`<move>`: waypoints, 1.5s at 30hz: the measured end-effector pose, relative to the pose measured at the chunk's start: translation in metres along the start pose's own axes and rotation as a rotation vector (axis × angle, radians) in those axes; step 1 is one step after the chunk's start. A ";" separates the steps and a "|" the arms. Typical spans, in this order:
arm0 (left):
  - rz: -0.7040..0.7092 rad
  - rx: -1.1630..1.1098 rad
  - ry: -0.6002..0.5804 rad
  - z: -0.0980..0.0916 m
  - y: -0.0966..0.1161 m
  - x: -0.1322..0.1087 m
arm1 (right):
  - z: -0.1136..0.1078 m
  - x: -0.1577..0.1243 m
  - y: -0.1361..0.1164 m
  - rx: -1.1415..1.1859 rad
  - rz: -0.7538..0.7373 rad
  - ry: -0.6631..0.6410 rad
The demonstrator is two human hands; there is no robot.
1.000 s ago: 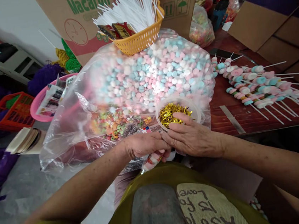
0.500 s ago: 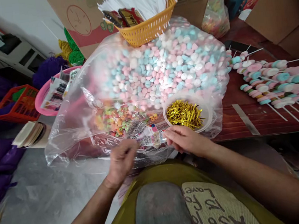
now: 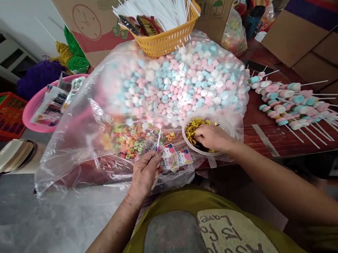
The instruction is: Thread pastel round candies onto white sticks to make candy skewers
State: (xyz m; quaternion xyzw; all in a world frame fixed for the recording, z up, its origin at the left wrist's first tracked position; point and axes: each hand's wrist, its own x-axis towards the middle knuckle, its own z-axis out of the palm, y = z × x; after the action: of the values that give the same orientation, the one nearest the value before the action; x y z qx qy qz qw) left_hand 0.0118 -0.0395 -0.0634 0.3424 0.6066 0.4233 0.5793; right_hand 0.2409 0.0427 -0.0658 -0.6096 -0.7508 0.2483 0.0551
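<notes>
My left hand [image 3: 146,170] is closed in a pinch on a white stick [image 3: 159,138], whose upper end points up past the fingertips. Beside it lie small printed packets [image 3: 171,158] on the clear plastic. My right hand [image 3: 213,137] reaches into a white round bowl [image 3: 234,129] of gold twist ties [image 3: 194,128]. Its fingers are pressed together among the ties; whether one is caught between them is too small to tell. Behind both hands rests a large clear bag of pink, blue and white marshmallows [image 3: 164,82]. Colourful ring-shaped candies [image 3: 134,140] show at its near side.
A yellow basket [image 3: 166,41] of white sticks stands behind the bag against a cardboard box [image 3: 100,45]. Several marshmallow skewers [image 3: 296,101] lie at the right. Leftward are a pink basket [image 3: 30,111], an orange basket [image 3: 11,119] and a paper stack [image 3: 11,155].
My right hand has moved from the packets into the bowl of gold ties. A white stick now shows upright in my left hand. The view has shifted slightly, with the skewers appearing further left.
</notes>
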 end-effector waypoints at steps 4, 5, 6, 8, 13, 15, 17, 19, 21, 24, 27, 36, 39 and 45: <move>0.077 0.047 -0.145 0.014 0.016 0.001 | -0.012 -0.005 0.019 0.296 -0.026 0.105; 0.092 0.051 -0.179 0.019 0.020 0.001 | -0.014 -0.006 0.022 0.373 -0.016 0.131; 0.100 0.044 -0.210 0.024 0.024 0.001 | -0.015 -0.006 0.025 0.449 -0.003 0.149; 0.092 0.000 -0.253 0.035 0.031 0.003 | -0.015 -0.008 0.029 0.591 0.016 0.161; 0.003 -0.135 -0.322 0.060 0.047 0.009 | -0.021 -0.019 0.024 0.867 -0.021 0.178; -0.045 -0.129 -0.379 0.069 0.051 0.012 | -0.025 -0.027 0.016 0.956 -0.075 0.137; -0.046 -0.126 -0.448 0.079 0.053 0.015 | -0.028 -0.035 0.005 1.026 -0.146 0.073; 0.009 -0.148 -0.493 0.087 0.053 0.017 | -0.027 -0.040 -0.005 1.083 -0.183 0.038; 0.056 -0.182 -0.470 0.093 0.051 0.017 | -0.023 -0.044 -0.010 1.106 -0.151 0.045; 0.011 -0.220 -0.385 0.094 0.048 0.018 | -0.014 -0.051 -0.006 0.993 -0.115 0.113; -0.047 -0.254 -0.366 0.092 0.047 0.020 | -0.011 -0.062 -0.001 0.847 -0.138 0.386; -0.125 -0.086 -0.292 0.093 0.048 0.012 | 0.000 -0.054 -0.028 0.840 -0.339 0.393; -0.086 -0.095 -0.393 0.083 0.044 0.009 | 0.005 -0.051 -0.031 0.839 -0.278 0.343; 0.130 -0.015 -0.552 0.073 0.035 0.008 | 0.009 -0.053 -0.035 0.752 -0.154 0.465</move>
State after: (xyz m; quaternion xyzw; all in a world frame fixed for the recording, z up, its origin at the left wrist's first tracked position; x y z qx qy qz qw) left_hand 0.0809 -0.0098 -0.0323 0.4787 0.3995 0.3546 0.6968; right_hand 0.2192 -0.0143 -0.0466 -0.5292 -0.6192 0.3555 0.4584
